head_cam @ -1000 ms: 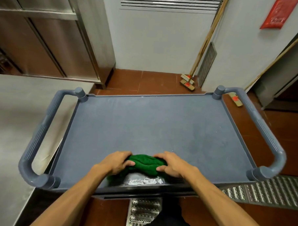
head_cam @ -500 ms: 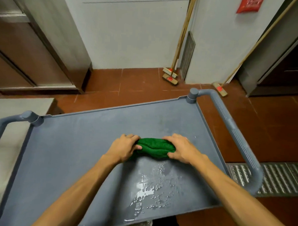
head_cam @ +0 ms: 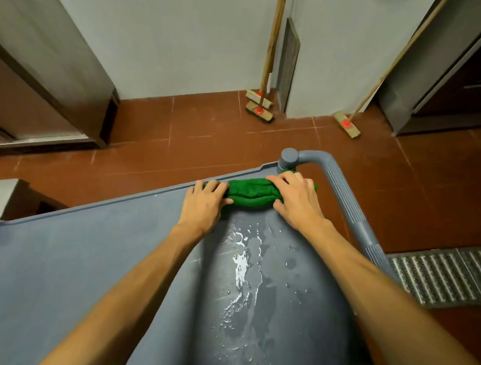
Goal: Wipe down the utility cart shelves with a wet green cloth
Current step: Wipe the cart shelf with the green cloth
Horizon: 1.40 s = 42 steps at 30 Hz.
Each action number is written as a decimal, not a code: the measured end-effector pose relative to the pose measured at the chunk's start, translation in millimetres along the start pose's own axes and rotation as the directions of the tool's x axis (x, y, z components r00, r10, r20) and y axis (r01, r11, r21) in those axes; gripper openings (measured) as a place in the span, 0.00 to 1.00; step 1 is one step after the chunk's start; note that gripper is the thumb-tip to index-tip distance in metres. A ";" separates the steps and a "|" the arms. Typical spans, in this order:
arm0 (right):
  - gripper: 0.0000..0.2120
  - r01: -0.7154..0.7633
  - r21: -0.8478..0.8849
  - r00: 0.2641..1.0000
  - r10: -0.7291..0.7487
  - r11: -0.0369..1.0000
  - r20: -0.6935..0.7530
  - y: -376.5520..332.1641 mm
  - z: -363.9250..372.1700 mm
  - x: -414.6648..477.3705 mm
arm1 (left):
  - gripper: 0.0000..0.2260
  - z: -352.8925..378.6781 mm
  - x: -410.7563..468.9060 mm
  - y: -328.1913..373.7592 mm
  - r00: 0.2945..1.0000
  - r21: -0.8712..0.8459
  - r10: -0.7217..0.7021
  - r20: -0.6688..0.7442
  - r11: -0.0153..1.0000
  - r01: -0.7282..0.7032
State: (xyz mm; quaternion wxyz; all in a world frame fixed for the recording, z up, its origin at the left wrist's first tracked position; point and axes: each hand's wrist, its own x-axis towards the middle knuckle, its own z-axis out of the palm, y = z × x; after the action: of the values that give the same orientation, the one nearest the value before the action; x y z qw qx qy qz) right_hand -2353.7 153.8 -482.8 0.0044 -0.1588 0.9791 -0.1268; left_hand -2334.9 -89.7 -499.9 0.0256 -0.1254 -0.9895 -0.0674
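now wet gray cart shelf over red tiled floor.

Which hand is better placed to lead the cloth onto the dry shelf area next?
Probably left. The left hand presses the cloth at its end nearest the dry shelf; the right hand sits boxed in by the corner handle.
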 end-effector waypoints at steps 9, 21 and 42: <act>0.33 -0.061 0.037 0.984 0.054 0.997 0.168 18.5 45.4 13.1 | 0.31 43.3 13.5 -12.3 0.985 -0.050 -0.031 0.170 0.998 0.040; 0.27 -0.092 0.101 0.983 0.074 0.991 0.171 12.1 38.0 -21.4 | 0.22 39.2 -5.4 -6.9 0.974 -0.077 0.029 0.225 0.997 -0.012; 0.26 -0.242 0.218 0.963 0.206 0.946 0.174 -32.5 48.7 -169.5 | 0.23 30.7 -129.3 27.1 0.956 -0.085 0.123 0.265 0.991 -0.104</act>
State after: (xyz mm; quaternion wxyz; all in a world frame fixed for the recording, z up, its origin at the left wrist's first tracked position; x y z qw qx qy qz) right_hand -2180.4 164.9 -527.2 0.1109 -0.0536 0.9655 -0.2294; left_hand -2204.1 -91.0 -535.5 -0.1098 -0.1906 -0.9720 -0.0830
